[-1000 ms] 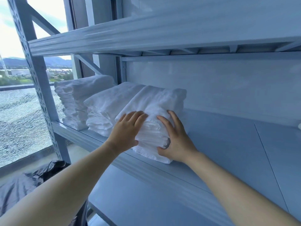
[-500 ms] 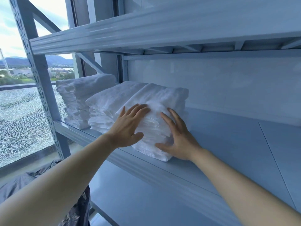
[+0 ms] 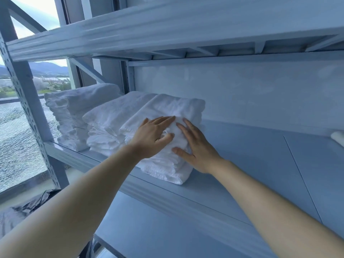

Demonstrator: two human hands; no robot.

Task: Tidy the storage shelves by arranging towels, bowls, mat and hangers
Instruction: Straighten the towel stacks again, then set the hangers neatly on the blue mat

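Shelf [image 3: 242, 161], left hand [image 3: 150, 137], right hand [image 3: 199, 150] on towels [image 3: 173, 108], object [image 3: 337, 137] cropped right

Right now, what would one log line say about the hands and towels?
left hand: flat on rightmost towel stack | right hand: flat on same stack | shelf: stack at front edge

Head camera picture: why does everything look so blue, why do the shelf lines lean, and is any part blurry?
Head view: the wide-angle lens tilts and bends the shelf post at the left edge. Head view: daylight from the window gives a cool blue cast, and the sky is washed out. Head view: the upper shelf looks streaked with blur, while the towels look fairly sharp.
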